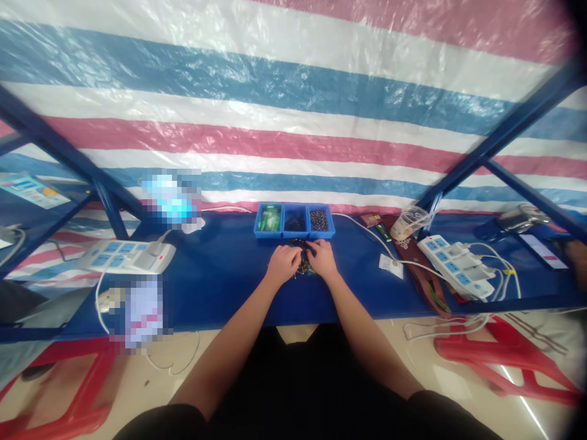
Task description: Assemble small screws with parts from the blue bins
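On the blue table, just in front of three joined blue bins, my two hands come together over a small cluster of dark parts (302, 261). My left hand (283, 264) has its fingers curled at the left side of the cluster. From the right, my right hand (322, 259) touches it with bent fingers. What each hand pinches is too small and blurred to tell. The left bin (268, 221) holds green and white packets, the middle bin (295, 221) dark pieces, and the right bin (320, 221) many small metallic pieces.
Power strips lie at the left (126, 256) and right (456, 267), with white cables. A plastic cup (406, 223), a brown strap (415, 263) and a small white packet (391, 266) are on the right. Blue frame bars flank the table; red stools stand below.
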### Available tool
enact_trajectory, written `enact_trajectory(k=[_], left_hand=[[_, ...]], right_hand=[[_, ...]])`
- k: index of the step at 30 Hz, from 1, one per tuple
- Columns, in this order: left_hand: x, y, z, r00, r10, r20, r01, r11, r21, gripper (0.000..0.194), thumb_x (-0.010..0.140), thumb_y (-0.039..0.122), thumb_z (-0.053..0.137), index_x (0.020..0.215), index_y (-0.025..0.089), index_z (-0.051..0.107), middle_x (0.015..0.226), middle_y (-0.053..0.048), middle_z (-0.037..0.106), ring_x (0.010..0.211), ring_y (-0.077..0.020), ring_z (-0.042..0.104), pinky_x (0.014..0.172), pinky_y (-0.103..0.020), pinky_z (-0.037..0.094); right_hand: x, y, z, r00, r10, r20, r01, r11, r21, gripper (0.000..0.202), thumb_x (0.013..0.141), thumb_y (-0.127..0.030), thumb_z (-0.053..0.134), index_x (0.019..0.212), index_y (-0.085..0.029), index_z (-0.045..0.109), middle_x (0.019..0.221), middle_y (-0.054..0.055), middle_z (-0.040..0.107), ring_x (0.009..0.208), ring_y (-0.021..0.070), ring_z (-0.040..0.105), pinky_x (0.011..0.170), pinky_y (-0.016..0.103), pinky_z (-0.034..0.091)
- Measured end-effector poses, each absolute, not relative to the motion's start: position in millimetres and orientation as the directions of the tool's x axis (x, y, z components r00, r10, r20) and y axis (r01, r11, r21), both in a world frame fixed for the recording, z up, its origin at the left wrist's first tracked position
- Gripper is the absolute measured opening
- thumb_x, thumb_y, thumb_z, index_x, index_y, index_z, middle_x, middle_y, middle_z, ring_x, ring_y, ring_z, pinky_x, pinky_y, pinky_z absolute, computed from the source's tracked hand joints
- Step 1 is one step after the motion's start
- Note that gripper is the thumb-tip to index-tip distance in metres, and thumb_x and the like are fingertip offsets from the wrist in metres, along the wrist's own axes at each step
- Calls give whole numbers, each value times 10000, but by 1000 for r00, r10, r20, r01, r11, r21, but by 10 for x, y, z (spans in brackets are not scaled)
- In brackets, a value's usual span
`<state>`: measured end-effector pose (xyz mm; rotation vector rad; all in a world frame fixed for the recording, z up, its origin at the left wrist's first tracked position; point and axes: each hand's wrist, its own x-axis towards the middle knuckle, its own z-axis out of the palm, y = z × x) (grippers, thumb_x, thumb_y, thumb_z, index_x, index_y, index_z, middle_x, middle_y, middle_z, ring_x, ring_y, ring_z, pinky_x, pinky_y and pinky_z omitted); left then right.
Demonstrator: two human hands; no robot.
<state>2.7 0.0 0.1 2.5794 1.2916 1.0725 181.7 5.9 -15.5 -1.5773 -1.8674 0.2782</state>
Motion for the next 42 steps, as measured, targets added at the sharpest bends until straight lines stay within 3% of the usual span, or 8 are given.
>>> enact_trajectory(k=[6, 16, 19, 23, 27, 33, 37, 42], left_hand=[[24, -6, 20, 411, 726, 551, 680, -647, 346, 259, 958, 230, 405, 1004, 186, 656, 872, -71, 699, 765, -183, 595, 747, -352, 399], [25, -16, 38, 419, 728, 543, 688, -645, 334, 254, 955, 226, 408, 977, 183, 657, 833, -64, 693, 751, -181, 589, 737, -349, 392], [26, -15, 40, 418, 722, 552, 685, -649, 331, 253, 954, 225, 410, 986, 181, 657, 832, -66, 694, 752, -182, 594, 733, -350, 391], [31, -8, 21, 419, 717, 557, 686, -652, 323, 248, 950, 218, 418, 999, 177, 657, 829, -65, 696, 754, -182, 595, 740, -350, 395], [29, -5, 3, 429, 719, 546, 688, -652, 318, 243, 950, 218, 423, 993, 180, 660, 827, -63, 696, 755, -180, 595, 739, -343, 398], [26, -5, 3, 423, 716, 555, 683, -654, 323, 241, 954, 245, 441, 1037, 181, 657, 840, -64, 700, 760, -182, 600, 739, -342, 401], [31, 0, -8, 419, 709, 567, 676, -661, 326, 258, 958, 313, 464, 1075, 175, 647, 871, -74, 707, 778, -189, 612, 752, -350, 408], [27, 0, -13, 439, 704, 559, 677, -668, 309, 240, 973, 306, 448, 988, 188, 656, 844, -57, 706, 768, -181, 604, 752, -350, 397]], right_hand=[[1815, 42, -140, -29, 931, 365, 781, 249, -572, 181, 856, -236, 575, 913, -230, 746, 963, 102, 614, 923, 261, 530, 878, 416, 450], [1838, 29, -136, -51, 933, 357, 743, 274, -610, 145, 861, -249, 584, 865, -220, 726, 950, 96, 647, 917, 262, 534, 878, 425, 449], [1856, 3, -106, -36, 931, 362, 658, 295, -693, 186, 897, -259, 531, 936, -217, 708, 938, 81, 674, 904, 248, 548, 871, 402, 463], [1882, -25, -72, 13, 924, 382, 570, 307, -762, 307, 936, -279, 461, 1172, -234, 653, 949, 66, 676, 896, 228, 558, 868, 378, 473], [1884, -32, -46, 21, 917, 398, 546, 323, -773, 299, 951, -308, 435, 1068, -244, 703, 991, 71, 678, 939, 224, 576, 900, 377, 465], [1859, -64, -9, 137, 947, 290, 399, 215, -891, 255, 859, -432, 600, 933, -203, 683, 890, 56, 714, 766, 189, 644, 740, 316, 511], [1857, -76, -9, 125, 971, 205, 279, 164, -946, 302, 784, -481, 685, 860, -189, 681, 839, 54, 734, 764, 196, 687, 725, 303, 521], [1863, -77, -18, 90, 983, 163, 235, 138, -962, 332, 736, -494, 731, 848, -184, 692, 792, 57, 742, 750, 205, 704, 721, 307, 537]])
